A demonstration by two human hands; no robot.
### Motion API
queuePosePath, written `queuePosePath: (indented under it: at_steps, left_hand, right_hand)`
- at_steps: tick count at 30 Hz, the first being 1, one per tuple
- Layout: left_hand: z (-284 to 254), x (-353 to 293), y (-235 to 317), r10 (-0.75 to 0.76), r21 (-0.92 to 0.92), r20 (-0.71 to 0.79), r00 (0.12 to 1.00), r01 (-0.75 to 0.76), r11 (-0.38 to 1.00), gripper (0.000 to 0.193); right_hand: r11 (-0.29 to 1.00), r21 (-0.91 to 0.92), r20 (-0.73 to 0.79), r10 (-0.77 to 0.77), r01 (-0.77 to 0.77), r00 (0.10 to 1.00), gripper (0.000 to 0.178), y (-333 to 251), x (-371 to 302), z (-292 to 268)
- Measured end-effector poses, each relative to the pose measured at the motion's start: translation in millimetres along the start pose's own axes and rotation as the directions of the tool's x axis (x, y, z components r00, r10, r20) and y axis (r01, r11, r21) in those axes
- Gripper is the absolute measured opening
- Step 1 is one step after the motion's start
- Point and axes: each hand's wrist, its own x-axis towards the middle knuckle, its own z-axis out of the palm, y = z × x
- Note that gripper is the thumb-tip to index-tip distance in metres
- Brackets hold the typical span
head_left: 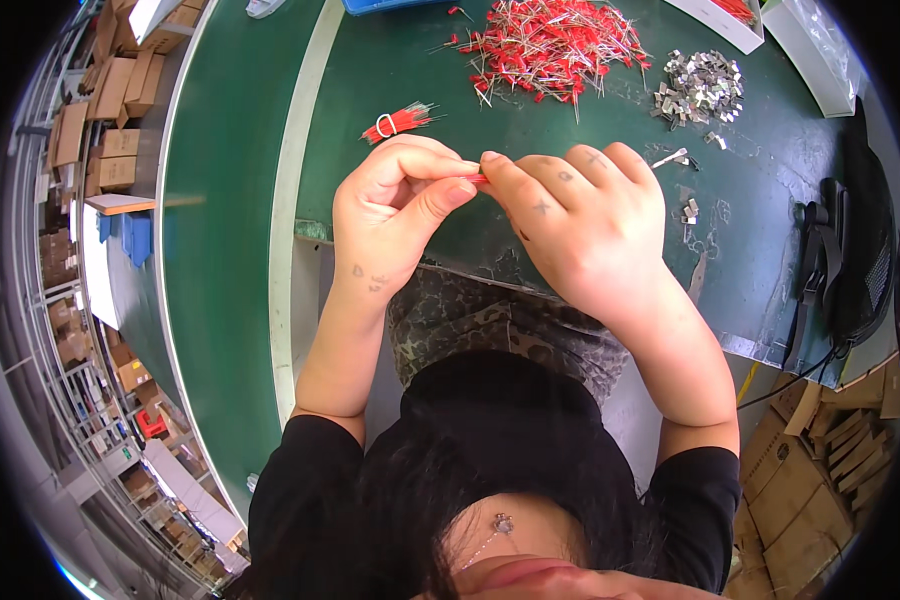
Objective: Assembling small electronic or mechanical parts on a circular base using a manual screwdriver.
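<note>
Above the table's near edge, my left hand (385, 210) and my right hand (595, 225) meet fingertip to fingertip. A small red piece (477, 179) shows between them, mostly covered by the fingers. The thumb and forefinger of my left hand pinch it. My right hand is closed, palm down, with its thumb and forefinger at the piece's other end. Just beyond my left hand lies a bundle of red parts with thin leads (398, 122), held by a white band. Farther off is a heap of red LED-like parts with long metal leads (555, 48).
A pile of small metal clips (700, 88) lies at the far right, with several strays nearer. White boxes (818, 55) and a blue tray (390, 4) stand at the back. A black bag (850, 255) lies right. Cardboard boxes (120, 160) fill shelving at the left.
</note>
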Motion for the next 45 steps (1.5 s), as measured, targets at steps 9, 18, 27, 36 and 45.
queuePosePath:
  at_steps: [9, 18, 27, 36, 45]
  left_hand:
    - [-2, 1, -7, 0.097, 0.044, 0.013, 0.995, -0.097, 0.994, 0.012]
    - [1, 4, 5, 0.031, -0.069, 0.026, 0.999, -0.029, 0.997, 0.014]
    - [-23, 20, 20, 0.148, 0.266, 0.289, 0.946, -0.228, 0.937, 0.014]
    - [-16, 18, 6, 0.199, 0.023, 0.281, 0.939, -0.214, 0.977, 0.013]
    - [-8, 24, -6, 0.293, 0.044, 0.281, 0.914, -0.317, 0.947, 0.017]
  right_hand:
    - [1.000, 0.018, -0.005, -0.013, 0.013, 1.000, 0.027, 1, 1, -1]
    - [0.995, 0.090, 0.000, 0.035, -0.035, 0.999, 0.026, 4, 2, -1]
    - [0.941, 0.316, 0.054, 0.111, -0.123, 0.992, 0.020, 0, 7, -4]
    - [0.570, 0.648, 0.386, 0.326, -0.505, 0.863, 0.018, -3, 12, -18]
    - [0.721, 0.530, 0.310, 0.324, -0.446, 0.894, 0.012, 12, 18, -25]
